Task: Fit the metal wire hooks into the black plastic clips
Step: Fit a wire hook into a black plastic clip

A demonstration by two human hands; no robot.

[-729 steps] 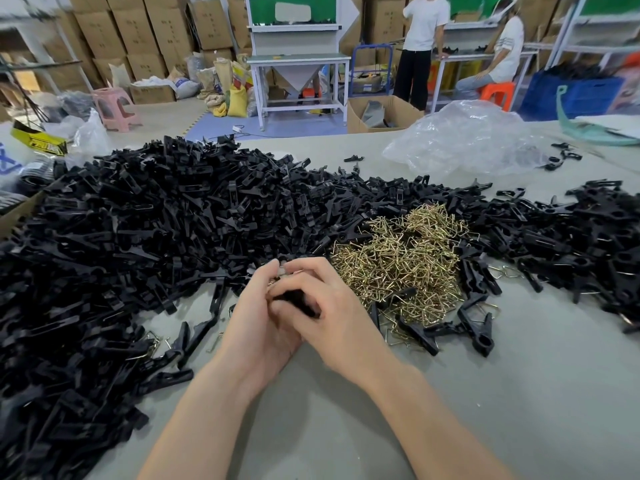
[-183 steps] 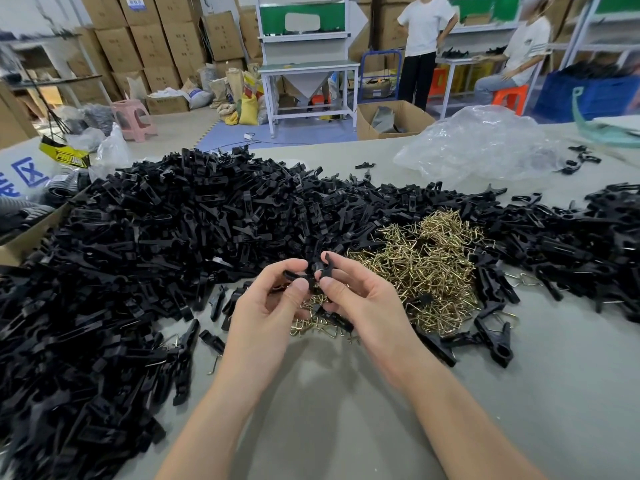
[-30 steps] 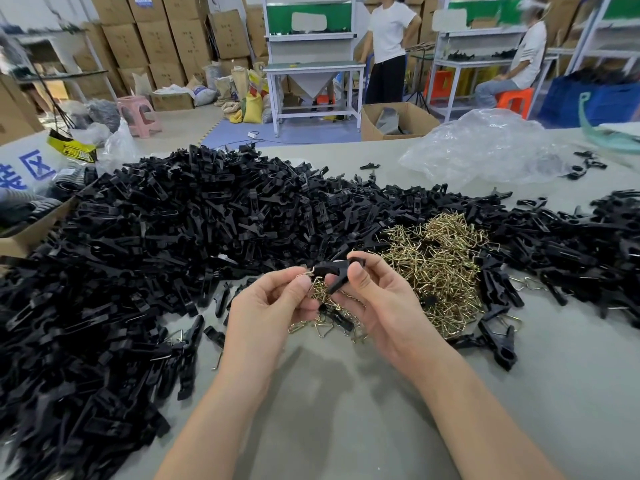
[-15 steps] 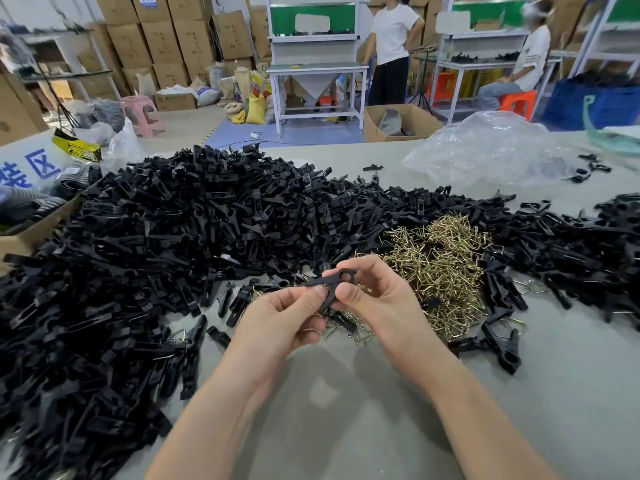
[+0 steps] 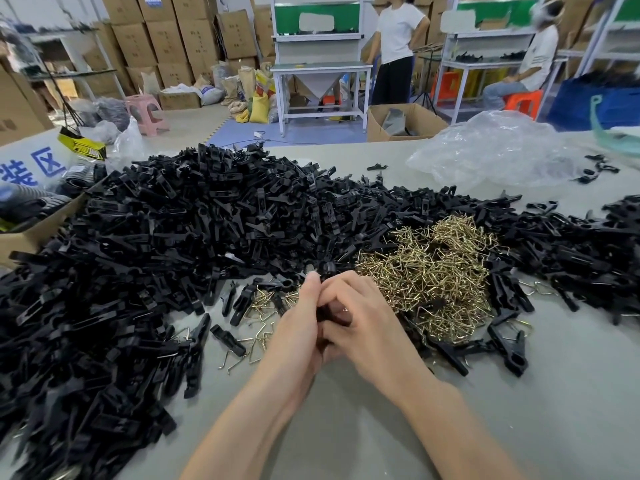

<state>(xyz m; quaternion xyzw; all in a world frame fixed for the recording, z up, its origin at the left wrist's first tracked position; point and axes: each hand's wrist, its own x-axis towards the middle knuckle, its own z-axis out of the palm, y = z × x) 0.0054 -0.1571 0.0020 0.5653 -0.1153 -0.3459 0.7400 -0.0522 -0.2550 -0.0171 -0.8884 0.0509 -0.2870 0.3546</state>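
Observation:
My left hand (image 5: 299, 327) and my right hand (image 5: 363, 320) are pressed together above the grey table, fingers curled round one black plastic clip (image 5: 323, 311). Only a dark sliver of the clip shows between my fingers, with a small glint of metal beside it. A heap of brass-coloured wire hooks (image 5: 429, 271) lies just right of my hands. A very large pile of black clips (image 5: 173, 254) covers the left and far side of the table.
More black clips (image 5: 588, 244) lie at the right, and several loose clips and hooks (image 5: 249, 327) near my left hand. A crumpled clear plastic bag (image 5: 498, 154) sits at the far right, a cardboard box (image 5: 31, 233) at the left edge. Two people are at benches behind.
Half a second ago the clip was held out in plain sight between my fingertips. Now both hands have closed together round it and it is nearly hidden.

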